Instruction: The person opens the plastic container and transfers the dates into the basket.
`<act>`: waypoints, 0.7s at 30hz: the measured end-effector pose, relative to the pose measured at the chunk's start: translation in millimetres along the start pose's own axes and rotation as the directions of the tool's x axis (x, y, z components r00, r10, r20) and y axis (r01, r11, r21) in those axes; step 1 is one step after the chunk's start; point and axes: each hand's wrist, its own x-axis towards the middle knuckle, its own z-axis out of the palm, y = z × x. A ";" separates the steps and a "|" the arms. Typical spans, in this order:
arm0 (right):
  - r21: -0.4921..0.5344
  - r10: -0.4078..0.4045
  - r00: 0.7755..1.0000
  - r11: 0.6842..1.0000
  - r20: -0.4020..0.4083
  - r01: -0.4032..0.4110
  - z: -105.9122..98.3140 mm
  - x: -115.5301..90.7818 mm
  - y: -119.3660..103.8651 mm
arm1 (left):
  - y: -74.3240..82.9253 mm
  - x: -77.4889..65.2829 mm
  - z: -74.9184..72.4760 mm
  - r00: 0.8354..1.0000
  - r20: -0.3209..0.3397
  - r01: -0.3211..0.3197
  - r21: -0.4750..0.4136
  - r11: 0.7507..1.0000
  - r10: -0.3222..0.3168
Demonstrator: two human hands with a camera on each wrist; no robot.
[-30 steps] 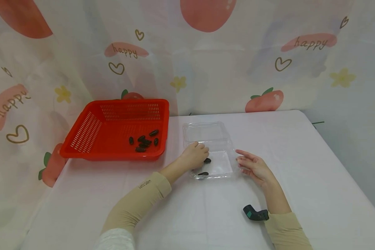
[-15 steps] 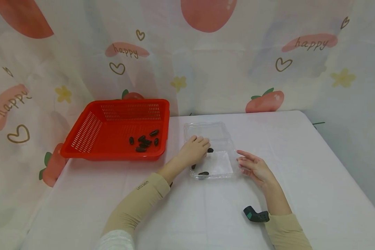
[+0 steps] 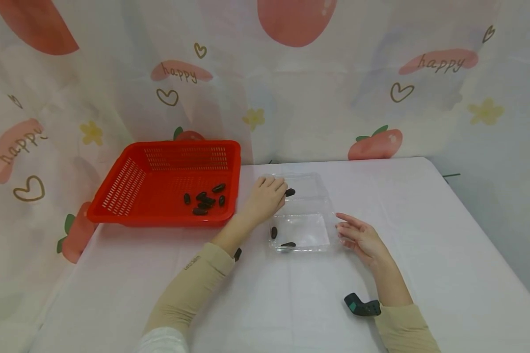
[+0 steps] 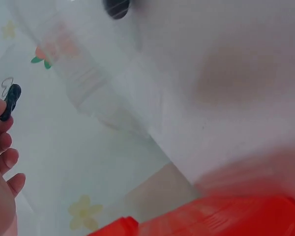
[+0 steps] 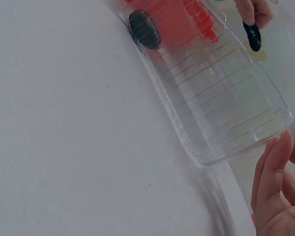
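My left hand (image 3: 265,201) pinches a dark oval piece (image 3: 290,192) between thumb and finger, above the lid side of a clear plastic clamshell box (image 3: 302,230). In the left wrist view that dark piece (image 4: 10,102) sticks out past the fingertips. The box lies with its lid folded back; two similar pieces are in its base, one at the left wall (image 3: 274,233) and another at the front (image 3: 288,244). My right hand (image 3: 359,240) is at the box's right side. Its fairly straight fingertips (image 5: 285,140) touch the box corner in the right wrist view.
A red plastic basket (image 3: 119,218) stands left of the box, with several dark oval pieces (image 3: 205,202) in its right part. A white cloth covers the table (image 3: 424,235). Behind it hangs a patterned curtain (image 3: 309,98). A black device (image 3: 362,305) sits at my right wrist.
My left hand has lifted from the box's base and moved back and slightly left, carrying the dark piece over the lid. The piece at the left wall has come into view. My right hand stays put.
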 end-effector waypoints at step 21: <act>0.027 -0.019 1.000 0.999 -0.003 0.019 1.7 -2.7 1.1 | -68.1 -30.4 -21.1 0.958 -0.069 0.278 -0.017 0.960 -0.279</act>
